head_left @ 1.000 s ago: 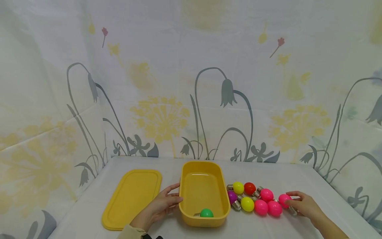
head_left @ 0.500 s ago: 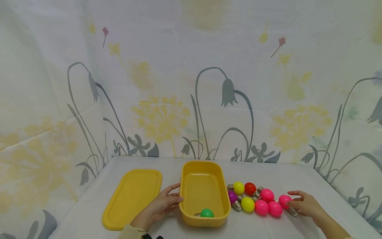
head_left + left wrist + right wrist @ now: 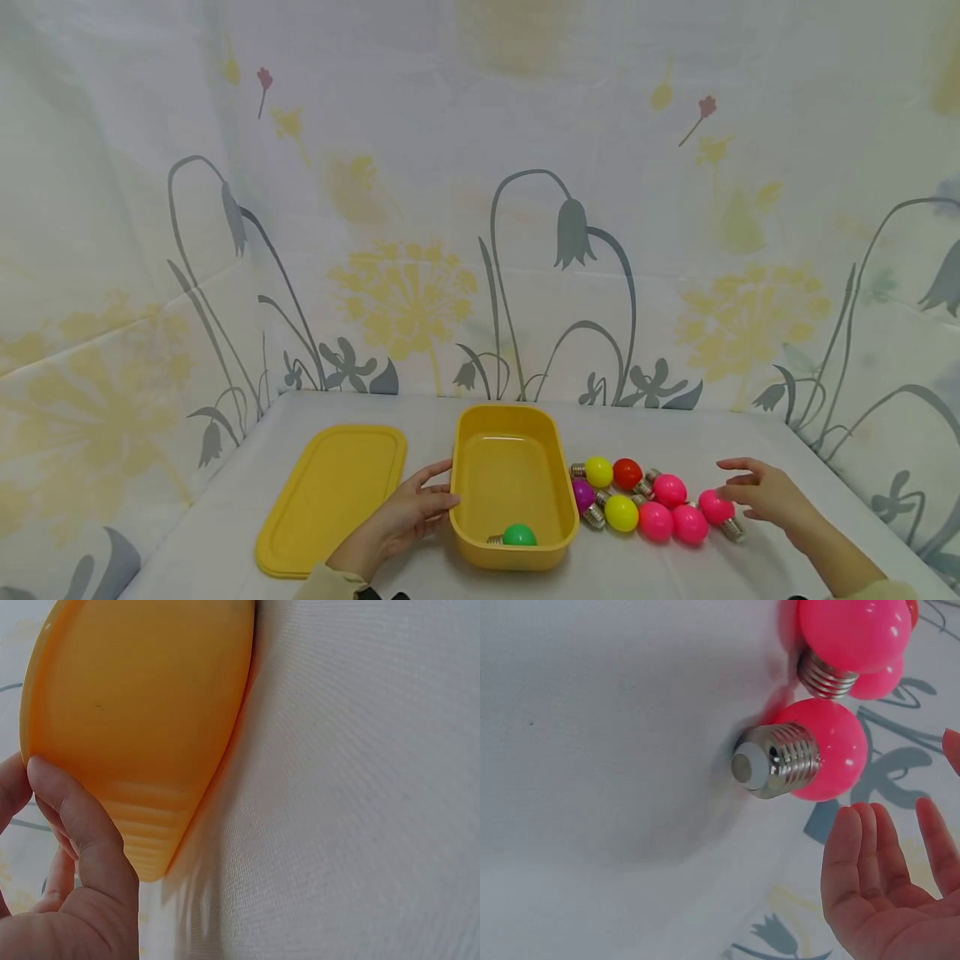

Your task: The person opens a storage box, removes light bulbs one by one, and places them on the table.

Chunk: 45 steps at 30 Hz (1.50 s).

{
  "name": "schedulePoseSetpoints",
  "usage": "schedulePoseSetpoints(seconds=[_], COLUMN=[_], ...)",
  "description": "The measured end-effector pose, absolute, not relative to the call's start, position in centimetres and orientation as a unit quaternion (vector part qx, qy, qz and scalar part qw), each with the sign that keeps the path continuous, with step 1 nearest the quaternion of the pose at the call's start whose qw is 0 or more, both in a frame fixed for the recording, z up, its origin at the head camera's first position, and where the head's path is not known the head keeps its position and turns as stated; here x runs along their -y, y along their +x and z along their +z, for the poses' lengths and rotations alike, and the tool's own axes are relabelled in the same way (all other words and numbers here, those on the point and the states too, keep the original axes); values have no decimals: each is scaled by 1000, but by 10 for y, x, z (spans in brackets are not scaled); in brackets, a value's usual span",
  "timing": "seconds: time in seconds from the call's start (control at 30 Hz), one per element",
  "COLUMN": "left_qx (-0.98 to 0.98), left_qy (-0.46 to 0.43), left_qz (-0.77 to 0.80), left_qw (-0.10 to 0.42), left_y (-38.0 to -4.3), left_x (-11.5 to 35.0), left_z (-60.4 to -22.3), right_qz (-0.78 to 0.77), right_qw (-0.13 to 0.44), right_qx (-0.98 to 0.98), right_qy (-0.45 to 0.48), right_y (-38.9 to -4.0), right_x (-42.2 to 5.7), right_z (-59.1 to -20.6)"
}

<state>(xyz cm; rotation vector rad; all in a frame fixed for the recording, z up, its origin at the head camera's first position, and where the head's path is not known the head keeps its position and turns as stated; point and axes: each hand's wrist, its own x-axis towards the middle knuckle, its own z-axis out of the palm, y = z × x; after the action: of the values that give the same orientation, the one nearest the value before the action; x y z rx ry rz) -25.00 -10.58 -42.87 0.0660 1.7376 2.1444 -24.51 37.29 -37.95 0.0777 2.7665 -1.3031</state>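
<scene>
My left hand [image 3: 411,510] holds the left rim of a yellow plastic box [image 3: 551,554]. In the left wrist view, fingertips [image 3: 39,771] lie right at that rim. A green light bulb [image 3: 519,535] lies inside the box, at its near end. Over on the right, my right hand [image 3: 767,493] hovers with loosely extended fingers and nothing in them. Just to its left lies a pink bulb [image 3: 716,506], its metal screw base pointing toward me. The right wrist view shows this pink bulb [image 3: 836,754] apart from the fingers.
A yellow lid [image 3: 330,500] lies flat left of the box. Between the box and my right hand are several more bulbs: yellow [image 3: 622,513], red [image 3: 627,473], purple [image 3: 582,496] and pink [image 3: 690,524]. A flower-printed cloth [image 3: 480,208] hangs behind the white table.
My right hand has let go of the rightmost pink bulb and lifted up and away from it. That bulb stays on the table. The left hand and box have not moved.
</scene>
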Motion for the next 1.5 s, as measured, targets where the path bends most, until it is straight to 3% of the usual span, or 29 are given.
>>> schedulePoseSetpoints(seconds=[1.5], left_qx=[-609], left_qy=[19], left_qz=[769], left_qw=[194], left_y=[-252], left_x=[106], left_z=[-429], right_qz=[-422], right_qw=[23], right_qx=[-905], right_qy=[-53], right_y=[-275], right_x=[-268], right_z=[-346])
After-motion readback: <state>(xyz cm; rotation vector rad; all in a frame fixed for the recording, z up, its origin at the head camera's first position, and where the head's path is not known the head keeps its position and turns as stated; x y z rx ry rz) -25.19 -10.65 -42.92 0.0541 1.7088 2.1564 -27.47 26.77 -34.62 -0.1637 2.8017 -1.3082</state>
